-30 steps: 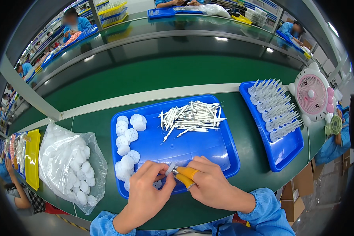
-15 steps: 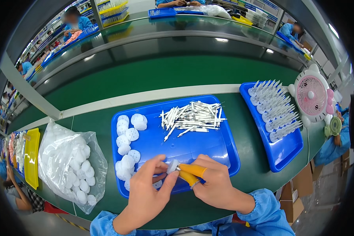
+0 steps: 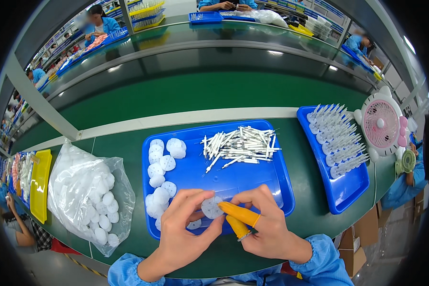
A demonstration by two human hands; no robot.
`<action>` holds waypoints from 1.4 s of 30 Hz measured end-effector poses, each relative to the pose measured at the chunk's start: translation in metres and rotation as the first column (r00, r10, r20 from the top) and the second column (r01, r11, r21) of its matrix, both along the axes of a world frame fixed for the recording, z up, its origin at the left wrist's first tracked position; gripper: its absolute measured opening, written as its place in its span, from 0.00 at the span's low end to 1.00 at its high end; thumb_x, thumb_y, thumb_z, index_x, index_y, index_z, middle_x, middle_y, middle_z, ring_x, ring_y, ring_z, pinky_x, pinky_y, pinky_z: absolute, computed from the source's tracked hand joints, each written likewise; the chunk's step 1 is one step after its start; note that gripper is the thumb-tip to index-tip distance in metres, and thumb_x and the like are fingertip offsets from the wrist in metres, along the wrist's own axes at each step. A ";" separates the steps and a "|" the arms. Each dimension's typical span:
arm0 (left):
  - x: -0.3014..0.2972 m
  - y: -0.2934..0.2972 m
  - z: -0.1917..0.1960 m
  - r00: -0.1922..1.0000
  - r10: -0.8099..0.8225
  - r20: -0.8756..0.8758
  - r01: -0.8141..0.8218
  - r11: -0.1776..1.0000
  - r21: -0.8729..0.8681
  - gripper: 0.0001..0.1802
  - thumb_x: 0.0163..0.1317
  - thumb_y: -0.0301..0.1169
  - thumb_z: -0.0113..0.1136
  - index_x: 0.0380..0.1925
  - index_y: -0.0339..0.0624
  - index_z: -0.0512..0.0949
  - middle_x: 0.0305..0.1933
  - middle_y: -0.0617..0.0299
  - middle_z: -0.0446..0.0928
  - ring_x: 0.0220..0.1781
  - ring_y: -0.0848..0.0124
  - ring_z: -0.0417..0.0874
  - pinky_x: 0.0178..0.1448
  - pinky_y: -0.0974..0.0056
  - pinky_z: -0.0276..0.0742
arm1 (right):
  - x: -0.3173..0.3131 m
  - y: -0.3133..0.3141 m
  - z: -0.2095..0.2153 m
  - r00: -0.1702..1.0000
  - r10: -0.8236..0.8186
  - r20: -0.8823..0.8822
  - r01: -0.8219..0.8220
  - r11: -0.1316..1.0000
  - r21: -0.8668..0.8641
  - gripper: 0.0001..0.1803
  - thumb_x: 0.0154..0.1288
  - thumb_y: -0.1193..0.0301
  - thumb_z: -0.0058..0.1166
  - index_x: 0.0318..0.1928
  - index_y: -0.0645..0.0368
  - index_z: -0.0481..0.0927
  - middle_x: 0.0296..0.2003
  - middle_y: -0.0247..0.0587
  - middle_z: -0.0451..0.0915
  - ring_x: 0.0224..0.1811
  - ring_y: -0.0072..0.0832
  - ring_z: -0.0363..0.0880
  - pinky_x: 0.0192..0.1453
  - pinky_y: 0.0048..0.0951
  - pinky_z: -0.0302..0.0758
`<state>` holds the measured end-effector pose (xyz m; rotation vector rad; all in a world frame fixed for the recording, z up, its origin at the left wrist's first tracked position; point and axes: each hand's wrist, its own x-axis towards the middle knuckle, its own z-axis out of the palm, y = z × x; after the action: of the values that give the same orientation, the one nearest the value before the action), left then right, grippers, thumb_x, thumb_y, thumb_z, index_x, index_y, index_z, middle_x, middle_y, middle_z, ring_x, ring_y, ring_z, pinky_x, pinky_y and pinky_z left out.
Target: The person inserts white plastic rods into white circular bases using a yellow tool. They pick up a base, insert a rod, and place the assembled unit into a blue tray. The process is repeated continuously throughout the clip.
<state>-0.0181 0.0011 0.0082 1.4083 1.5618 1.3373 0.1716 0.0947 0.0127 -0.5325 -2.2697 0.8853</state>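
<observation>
My left hand point(image 3: 182, 229) and my right hand point(image 3: 261, 224) meet over the near edge of the middle blue tray point(image 3: 276, 168). Together they pinch a small white round disc point(image 3: 209, 208) between the fingertips. Orange finger cots cover two fingers of my right hand. White round discs point(image 3: 158, 180) lie along the tray's left side. A heap of thin white sticks point(image 3: 240, 146) rests at the tray's far right.
A clear plastic bag of white discs point(image 3: 88, 190) lies left of the tray, with a yellow tray point(image 3: 39, 185) beyond it. At the right, another blue tray point(image 3: 348, 190) holds rows of assembled white pieces, beside a pink fan point(image 3: 381, 125). Other people work at benches behind.
Both hands stayed at the tray's near edge; the fingers shifted slightly around the disc.
</observation>
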 end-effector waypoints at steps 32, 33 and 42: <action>0.009 0.002 0.002 0.986 0.078 -0.150 -0.067 0.995 0.077 0.31 0.55 0.19 0.78 0.61 0.35 0.80 0.53 0.51 0.83 0.46 0.61 0.89 0.47 0.62 0.89 | 0.001 0.004 0.002 0.996 -0.042 0.083 0.040 0.999 0.033 0.28 0.40 0.86 0.62 0.49 0.70 0.90 0.52 0.45 0.79 0.45 0.42 0.72 0.48 0.38 0.74; 0.009 0.002 0.002 0.985 0.076 -0.154 -0.067 0.996 0.063 0.31 0.55 0.19 0.78 0.61 0.35 0.80 0.53 0.51 0.83 0.46 0.61 0.89 0.48 0.62 0.89 | 0.001 0.004 0.003 0.997 -0.037 0.065 0.034 0.999 0.038 0.28 0.40 0.86 0.62 0.49 0.70 0.90 0.52 0.45 0.79 0.45 0.42 0.72 0.48 0.38 0.74; 0.007 0.003 0.004 0.985 0.091 -0.148 -0.083 0.995 0.060 0.31 0.55 0.19 0.78 0.61 0.35 0.80 0.53 0.50 0.82 0.46 0.61 0.89 0.47 0.62 0.89 | 0.005 0.004 -0.003 0.998 -0.041 0.049 0.037 0.995 0.091 0.23 0.40 0.85 0.63 0.43 0.71 0.90 0.52 0.45 0.79 0.45 0.42 0.72 0.47 0.40 0.73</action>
<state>-0.0107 0.0045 0.0123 1.5204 1.7144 1.3599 0.1769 0.0982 0.0097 -0.5630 -2.3249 0.7544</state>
